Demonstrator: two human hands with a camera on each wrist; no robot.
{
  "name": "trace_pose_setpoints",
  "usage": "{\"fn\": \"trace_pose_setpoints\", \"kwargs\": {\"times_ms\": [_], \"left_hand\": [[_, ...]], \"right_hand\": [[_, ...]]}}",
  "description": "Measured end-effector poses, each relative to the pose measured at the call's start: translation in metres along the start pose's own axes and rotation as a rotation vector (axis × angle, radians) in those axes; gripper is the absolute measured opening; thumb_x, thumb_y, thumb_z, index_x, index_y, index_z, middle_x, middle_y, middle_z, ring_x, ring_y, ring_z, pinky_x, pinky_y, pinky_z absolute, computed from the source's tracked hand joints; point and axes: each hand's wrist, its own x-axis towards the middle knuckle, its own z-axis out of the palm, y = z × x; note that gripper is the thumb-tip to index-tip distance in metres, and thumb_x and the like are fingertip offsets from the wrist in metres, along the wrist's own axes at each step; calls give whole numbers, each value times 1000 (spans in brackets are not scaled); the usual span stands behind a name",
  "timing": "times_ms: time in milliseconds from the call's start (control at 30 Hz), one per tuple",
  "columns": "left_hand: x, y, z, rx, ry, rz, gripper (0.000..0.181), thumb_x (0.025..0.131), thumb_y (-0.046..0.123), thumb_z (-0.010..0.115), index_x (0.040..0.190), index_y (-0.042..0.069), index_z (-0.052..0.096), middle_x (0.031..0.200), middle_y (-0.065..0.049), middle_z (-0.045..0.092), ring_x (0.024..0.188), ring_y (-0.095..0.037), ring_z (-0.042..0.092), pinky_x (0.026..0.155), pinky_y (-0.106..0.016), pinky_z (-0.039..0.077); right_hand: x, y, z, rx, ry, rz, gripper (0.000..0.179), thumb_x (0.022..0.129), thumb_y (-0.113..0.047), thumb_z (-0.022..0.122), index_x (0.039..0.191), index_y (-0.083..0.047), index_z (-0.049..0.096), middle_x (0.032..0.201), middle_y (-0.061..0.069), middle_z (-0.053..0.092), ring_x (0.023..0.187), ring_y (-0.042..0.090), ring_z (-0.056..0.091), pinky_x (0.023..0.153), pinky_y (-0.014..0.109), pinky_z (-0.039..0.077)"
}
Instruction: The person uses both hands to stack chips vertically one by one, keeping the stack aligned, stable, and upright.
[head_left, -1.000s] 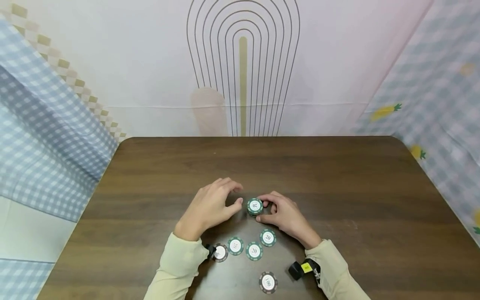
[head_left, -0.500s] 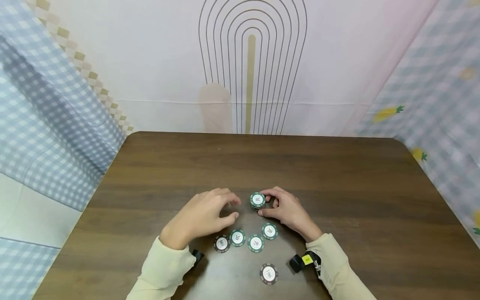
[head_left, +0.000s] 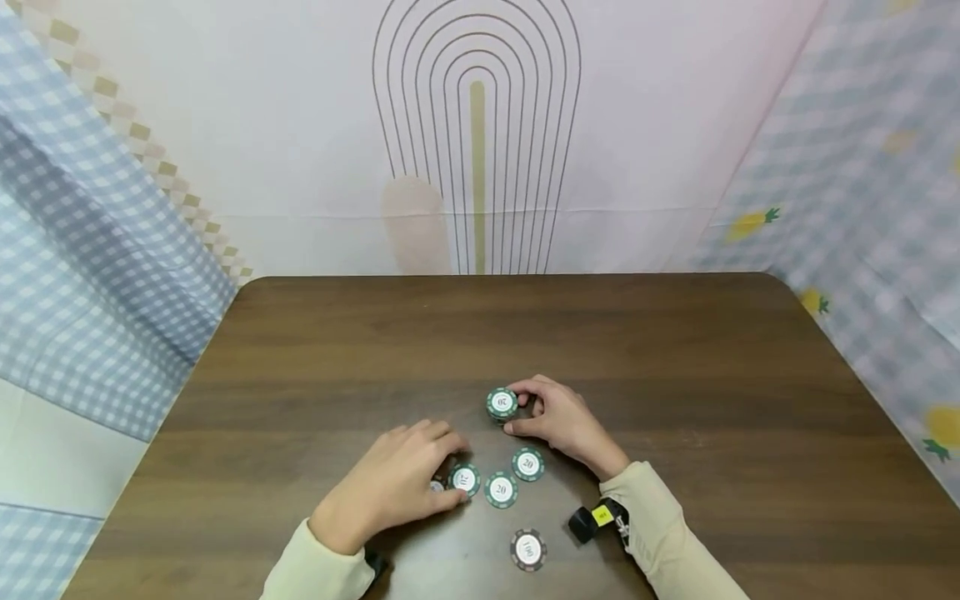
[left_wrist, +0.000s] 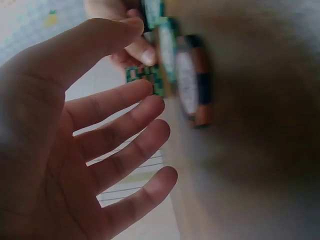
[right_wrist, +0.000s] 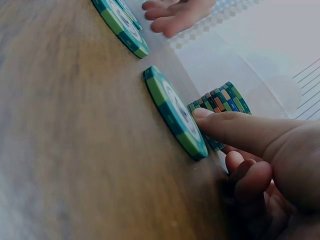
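Note:
A short stack of poker chips [head_left: 502, 403], topped by a green one marked 20, stands on the table. My right hand [head_left: 562, 421] holds it from the right, thumb on the near side and index finger on the far side. Mixed edge colours show along the stack [right_wrist: 223, 102] in the right wrist view. My left hand [head_left: 393, 483] hovers with loosely bent, spread fingers over a green chip [head_left: 464, 477] and a brown chip [head_left: 437, 487] mostly hidden beneath it. In the left wrist view, nothing lies between its fingers, and the brown chip [left_wrist: 190, 82] is just beyond the fingertips.
Two more green chips [head_left: 501, 490] lie flat between the hands. Closer to me is a brown chip [head_left: 528, 550] marked 100. The wooden table [head_left: 675, 350] meets a patterned cloth backdrop [head_left: 300, 167] at its far edge, with checked cloth on both sides.
My left hand has drawn back from beside the stack, toward me, and come down over the leftmost green and brown chips. The right hand has stayed at the stack.

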Motion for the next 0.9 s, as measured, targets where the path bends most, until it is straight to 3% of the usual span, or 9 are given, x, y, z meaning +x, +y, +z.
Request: {"fn": "trace_pose_setpoints", "kwargs": {"times_ms": [133,333,600,900], "left_hand": [[-8,-1,5,47,7,-24,47,84,49,85,119,18,75,119,2,71,111,-23,69,94,-51,57],[-9,0,3,119,36,-10,40,84,44,87,113,18,78,113,3,73,105,-19,70,91,-52,58],[-2,-4,5,110,24,33,35,85,45,85,107,19,77,108,3,74,112,-29,71,93,-58,56],[11,-1,9,222,100,133,31,79,44,83,94,19,74,92,7,70,89,-15,65,80,-43,56]], "right_hand": [[3,-6,9,23,-17,9,48,82,-21,93,125,-11,75,99,-4,62,70,12,52,63,26,43],[6,-10,12,11,-21,5,48,82,-23,93,125,-13,75,99,-5,61,71,12,52,64,27,43],[3,-8,8,7,-19,16,48,82,-23,93,125,-12,75,98,-5,61,71,13,52,63,27,43],[3,-3,0,-7,-7,29,48,82,-23,93,125,-12,75,99,-4,61,71,13,52,63,27,43]]}}
